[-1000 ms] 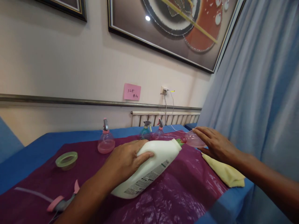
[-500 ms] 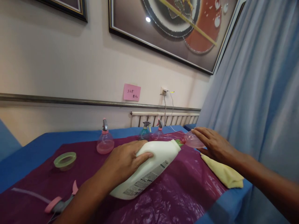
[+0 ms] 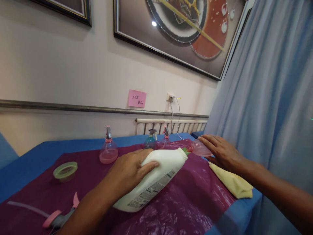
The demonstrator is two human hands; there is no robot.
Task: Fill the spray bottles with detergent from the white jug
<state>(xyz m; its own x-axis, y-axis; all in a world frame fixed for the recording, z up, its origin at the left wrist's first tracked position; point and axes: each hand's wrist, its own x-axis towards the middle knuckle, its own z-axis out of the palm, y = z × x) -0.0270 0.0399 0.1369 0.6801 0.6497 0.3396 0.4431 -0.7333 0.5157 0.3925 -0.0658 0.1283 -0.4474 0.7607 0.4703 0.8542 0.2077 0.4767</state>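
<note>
My left hand (image 3: 133, 173) is closed round a white plastic bottle (image 3: 156, 179) with a printed label, tilted so its open mouth points up and to the right. A clear pink spray bottle body (image 3: 200, 148) lies almost on its side in my right hand (image 3: 221, 150), its red neck towards the white bottle. Between the two mouths sits a small green piece (image 3: 186, 150), probably a funnel, partly hidden by the white bottle's rim. Near my left forearm a pink and grey spray head (image 3: 57, 219) with a clear tube lies on the purple plastic sheet (image 3: 195, 195).
A spray bottle with pink liquid (image 3: 108, 153), a teal spray bottle (image 3: 150, 140) and another pink one (image 3: 165, 138) stand towards the back. At left is a green-rimmed bowl (image 3: 65, 171). A yellow cloth (image 3: 232, 181) lies under my right arm. A blue curtain (image 3: 274, 98) hangs at right.
The view has shifted slightly, so everything appears a little lower and further left. Both hands keep their hold, and the two bottles stay mouth to mouth.
</note>
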